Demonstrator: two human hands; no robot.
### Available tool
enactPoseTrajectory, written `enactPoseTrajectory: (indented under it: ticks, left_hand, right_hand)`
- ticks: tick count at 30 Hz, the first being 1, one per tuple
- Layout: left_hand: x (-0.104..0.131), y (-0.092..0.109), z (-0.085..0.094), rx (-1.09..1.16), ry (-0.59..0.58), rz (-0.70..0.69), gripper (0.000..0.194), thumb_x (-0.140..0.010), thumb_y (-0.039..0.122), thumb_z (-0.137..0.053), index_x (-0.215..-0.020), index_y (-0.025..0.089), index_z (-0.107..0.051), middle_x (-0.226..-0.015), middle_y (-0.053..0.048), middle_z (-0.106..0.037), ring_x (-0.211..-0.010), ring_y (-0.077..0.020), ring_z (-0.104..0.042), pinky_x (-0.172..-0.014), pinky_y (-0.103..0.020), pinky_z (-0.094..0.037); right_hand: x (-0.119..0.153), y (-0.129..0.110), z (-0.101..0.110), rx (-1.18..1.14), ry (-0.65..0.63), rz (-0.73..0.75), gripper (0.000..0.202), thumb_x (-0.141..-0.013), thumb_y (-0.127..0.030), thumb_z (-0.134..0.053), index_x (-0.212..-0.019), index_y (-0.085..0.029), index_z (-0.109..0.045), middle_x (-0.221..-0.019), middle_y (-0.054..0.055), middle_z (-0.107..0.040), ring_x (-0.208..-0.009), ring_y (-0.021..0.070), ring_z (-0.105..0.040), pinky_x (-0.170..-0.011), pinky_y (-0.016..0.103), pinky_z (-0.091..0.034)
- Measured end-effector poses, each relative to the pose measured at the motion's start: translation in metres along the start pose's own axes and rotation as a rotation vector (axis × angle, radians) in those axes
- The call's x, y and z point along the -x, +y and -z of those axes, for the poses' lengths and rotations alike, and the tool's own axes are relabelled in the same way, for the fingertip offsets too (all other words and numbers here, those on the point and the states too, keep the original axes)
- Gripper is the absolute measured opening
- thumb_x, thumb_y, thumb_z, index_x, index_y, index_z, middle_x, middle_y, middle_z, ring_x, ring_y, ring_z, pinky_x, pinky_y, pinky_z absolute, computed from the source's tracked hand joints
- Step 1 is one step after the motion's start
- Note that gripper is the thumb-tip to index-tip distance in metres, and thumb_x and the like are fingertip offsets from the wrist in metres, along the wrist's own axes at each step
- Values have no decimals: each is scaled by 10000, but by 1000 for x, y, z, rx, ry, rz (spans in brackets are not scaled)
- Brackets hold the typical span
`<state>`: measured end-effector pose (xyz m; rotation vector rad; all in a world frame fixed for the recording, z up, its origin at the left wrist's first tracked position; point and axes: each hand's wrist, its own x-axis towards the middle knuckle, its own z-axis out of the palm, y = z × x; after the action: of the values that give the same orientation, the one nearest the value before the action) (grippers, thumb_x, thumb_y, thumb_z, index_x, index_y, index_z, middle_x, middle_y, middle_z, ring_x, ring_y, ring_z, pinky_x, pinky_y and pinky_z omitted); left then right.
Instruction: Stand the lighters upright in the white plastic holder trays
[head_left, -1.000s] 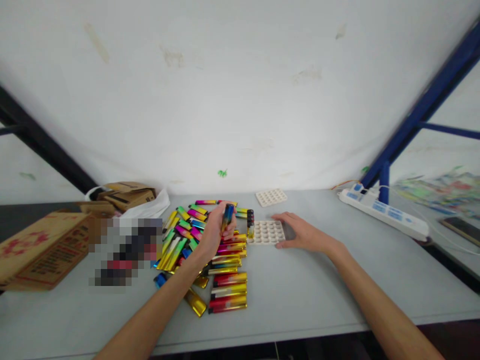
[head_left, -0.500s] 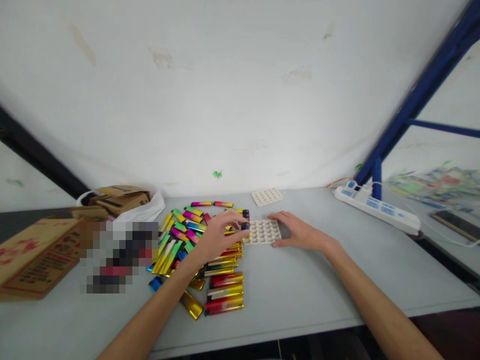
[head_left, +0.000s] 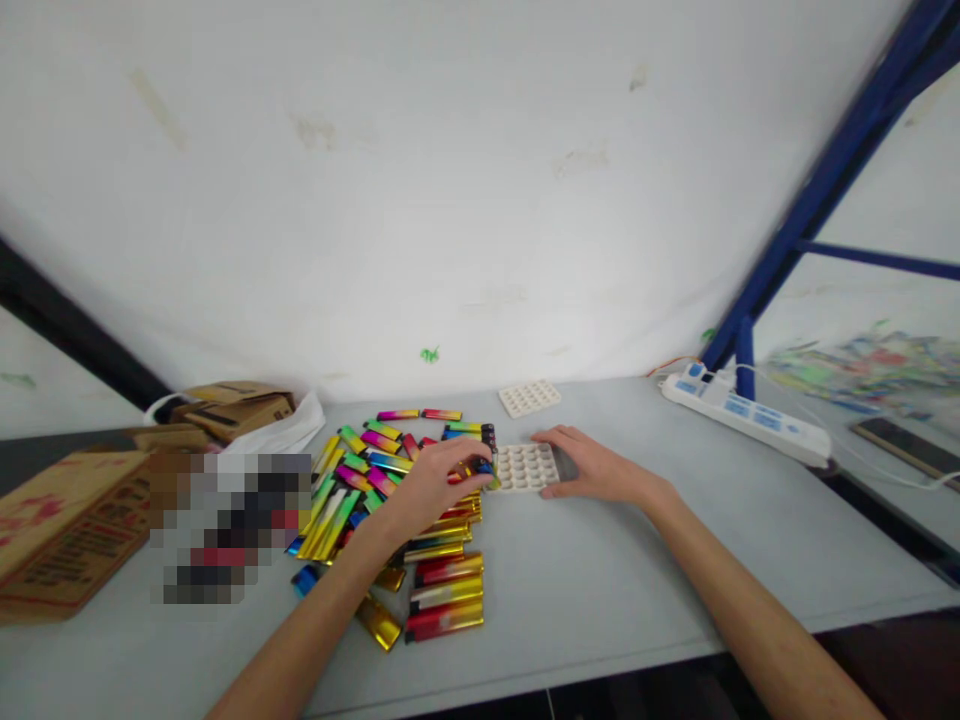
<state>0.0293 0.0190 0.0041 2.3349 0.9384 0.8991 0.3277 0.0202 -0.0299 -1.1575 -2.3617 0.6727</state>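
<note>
My left hand point(head_left: 442, 480) is closed, with a lighter point(head_left: 487, 468) pinched between thumb and fingers at the left edge of a white holed tray point(head_left: 529, 468). The fingers partly hide that lighter; a dark end and some blue and yellow show. My right hand point(head_left: 589, 465) spans the tray's right end, thumb at the near corner and fingers at the far one. Shiny coloured lighters point(head_left: 330, 520) lie in a loose heap under and beyond my left forearm. Closer to me, red and yellow lighters point(head_left: 446, 595) lie side by side in a row.
A second white holed tray point(head_left: 529, 397) lies near the wall. Cardboard boxes point(head_left: 75, 520) and a white bag point(head_left: 289, 430) stand at the left. To the right are a power strip point(head_left: 742, 412) with cables, a blue metal frame point(head_left: 810, 215) and a phone point(head_left: 907, 450).
The lighter in my left hand has tilted and dropped slightly beside the tray. More lighter ends show just beyond that hand. My right hand keeps its place at the tray; the camera view has shifted slightly.
</note>
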Motion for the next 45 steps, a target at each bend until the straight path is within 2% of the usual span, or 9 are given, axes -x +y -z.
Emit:
enactPoseTrajectory:
  ticks: [6, 11, 16, 21, 25, 31, 34, 38, 45]
  left_hand:
    - [1, -5, 3, -69, -108, 5, 123, -870, 260, -711, -989, 255, -741, -1042, -41, -761, -967, -223, -680, -932, -338, -480]
    - [5, -5, -12, -26, -13, 148, 453, -829, 302, -756, -1260, 271, -619, -950, -29, -756, -867, -232, -690, -910, -372, -494]
    - [8, -5, -12, -11, 16, 181, 551, -808, 364, -766, -1315, 270, -569, -845, -10, -737, -841, -257, -683, -903, -394, -497]
    - [4, -16, 9, -164, 98, 144, 298, -990, 372, -491, -1193, 222, -649, -1090, -94, -731, -1068, -265, -654, -1040, -435, -450]
    - [0, -44, 22, -409, 155, 134, 362, -1001, 285, -393, -1221, 159, -651, -1260, -159, -675, -1224, -295, -584, -1121, -505, -405]
    - [1, -81, 16, -490, -17, 109, 417, -988, 271, -415, -1338, 132, -594, -1339, -172, -644, -1269, -293, -576, -1136, -496, -413]
    - [0, -84, 12, -469, -41, 109, 419, -988, 299, -445, -1353, 157, -595, -1294, -163, -667, -1206, -293, -611, -1088, -498, -450]
    - [-2, -79, 13, -455, -31, 94, 329, -953, 399, -555, -1137, 161, -688, -1145, -163, -694, -1103, -313, -629, -1019, -503, -478]
    - [-3, -74, 11, -404, -50, 86, 183, -960, 329, -545, -1030, 183, -630, -1065, -112, -673, -1039, -280, -618, -965, -476, -496]
  right_hand:
    - [0, 0, 0, 8, -1, 7, 770, -796, -471, -810, -1437, -205, -475, -1347, 143, -559, -1266, 311, -515, -1109, 499, -412]
    - [0, 0, 1, 2, 0, 15, 775, -793, -468, -815, -1445, -228, -471, -1333, 139, -569, -1254, 323, -520, -1096, 514, -418]
    - [0, 0, 0, -3, 3, 3, 775, -782, -471, -818, -1434, -220, -483, -1331, 141, -566, -1250, 328, -523, -1089, 516, -428]
    - [0, 0, 0, -5, 4, 2, 759, -793, -491, -803, -1433, -236, -487, -1326, 134, -570, -1249, 327, -526, -1091, 515, -429]
    - [0, -1, 0, 2, -9, 7, 773, -792, -503, -803, -1435, -219, -481, -1333, 142, -562, -1253, 325, -521, -1105, 515, -419]
    - [0, 0, 1, 8, -7, -4, 758, -797, -502, -796, -1430, -224, -486, -1340, 137, -557, -1262, 322, -518, -1113, 507, -417]
    - [0, 0, 0, 12, -7, 23, 737, -803, -501, -792, -1421, -231, -495, -1331, 131, -563, -1255, 318, -519, -1108, 503, -420]
    - [-1, 0, 1, 22, -9, 39, 720, -812, -504, -785, -1415, -236, -496, -1318, 124, -567, -1247, 311, -521, -1102, 492, -428]
    - [-1, -2, 1, 19, -19, 36, 697, -819, -508, -778, -1398, -226, -512, -1337, 128, -562, -1266, 312, -511, -1116, 489, -418]
